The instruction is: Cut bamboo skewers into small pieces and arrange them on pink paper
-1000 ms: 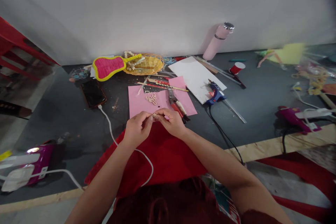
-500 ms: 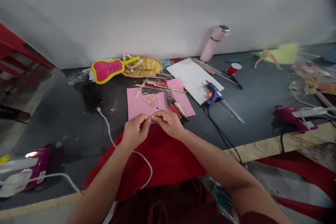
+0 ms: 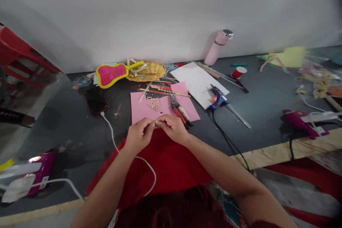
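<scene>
My left hand [image 3: 139, 135] and my right hand [image 3: 172, 127] meet fingertip to fingertip above a red cloth [image 3: 171, 164]. Pinched between them is a small pale beige piece [image 3: 156, 123], mostly hidden by the fingers; its kind I cannot make out. Just beyond the hands lies a pink sheet of paper [image 3: 137, 108] with a little pile of similar pale pieces [image 3: 154, 105] on it. Pliers with red and white handles [image 3: 179, 109] rest on the paper, close to my right hand. Thin sticks [image 3: 165, 89] lie at its far edge.
A blue glue gun [image 3: 218, 100] sits by a white board [image 3: 197, 83], its black cord trailing forward. At left are a phone [image 3: 96, 100] with a white cable [image 3: 112, 133] and a purple power strip [image 3: 40, 171]. Behind stand a wicker basket [image 3: 156, 71] and a pink bottle [image 3: 217, 48].
The whole view has shifted slightly, so things appear a little lower and to the right. Both hands keep the same pinch on the small piece.
</scene>
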Demonstrator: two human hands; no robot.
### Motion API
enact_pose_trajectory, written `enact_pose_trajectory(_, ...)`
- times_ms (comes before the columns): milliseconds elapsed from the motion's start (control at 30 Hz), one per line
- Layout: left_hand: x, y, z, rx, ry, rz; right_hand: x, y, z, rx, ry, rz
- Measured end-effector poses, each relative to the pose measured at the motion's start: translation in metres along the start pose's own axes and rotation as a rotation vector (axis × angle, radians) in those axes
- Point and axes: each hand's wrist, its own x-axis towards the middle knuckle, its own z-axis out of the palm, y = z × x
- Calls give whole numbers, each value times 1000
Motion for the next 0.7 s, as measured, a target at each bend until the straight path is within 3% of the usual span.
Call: enact_pose_trajectory(700, 0, -1, 1, -47, -11, -21, 0, 1, 0, -45, 15, -54)
